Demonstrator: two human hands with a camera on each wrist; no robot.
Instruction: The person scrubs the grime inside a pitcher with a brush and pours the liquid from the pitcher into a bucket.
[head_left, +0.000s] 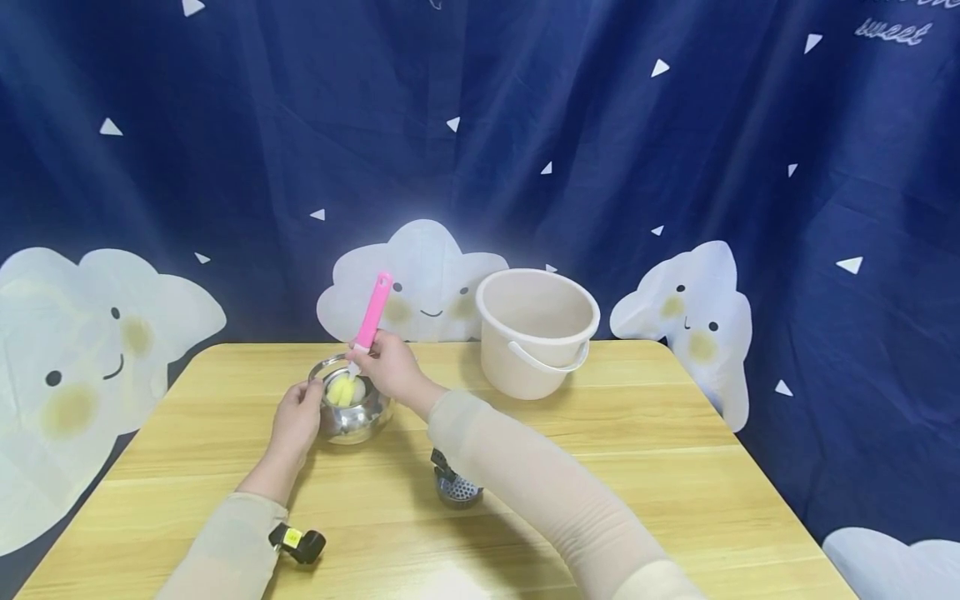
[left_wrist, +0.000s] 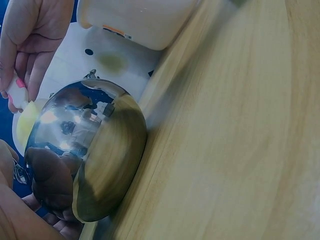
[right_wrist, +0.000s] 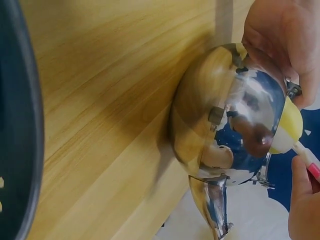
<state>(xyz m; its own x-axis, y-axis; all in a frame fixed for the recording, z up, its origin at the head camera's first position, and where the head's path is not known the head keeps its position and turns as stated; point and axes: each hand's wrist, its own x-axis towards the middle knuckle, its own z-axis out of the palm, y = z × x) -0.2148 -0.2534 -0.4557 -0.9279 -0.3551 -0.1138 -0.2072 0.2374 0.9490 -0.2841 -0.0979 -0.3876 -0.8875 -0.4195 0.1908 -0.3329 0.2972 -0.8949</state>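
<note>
Wood-grain counter (head_left: 637, 483); right hand (head_left: 395, 364) pinches pink-handled brush (head_left: 372, 312), yellow head (head_left: 342, 390) at mouth of metal teapot (head_left: 356, 425); left hand (head_left: 295, 417) grips teapot

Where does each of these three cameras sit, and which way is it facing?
Head: worn on the person's head, facing forward and down at the round, shiny metal kettle on the pale wooden table; left hand, right hand and cream fabric sleeves show.
Left wrist: worn there, facing the kettle's side, picture turned sideways; both hands show in part.
Right wrist: worn there, also sideways, facing the kettle and its spout; both hands show in part.
Shared: both wrist views show the kettle and the yellow-headed, pink-handled brush.
</note>
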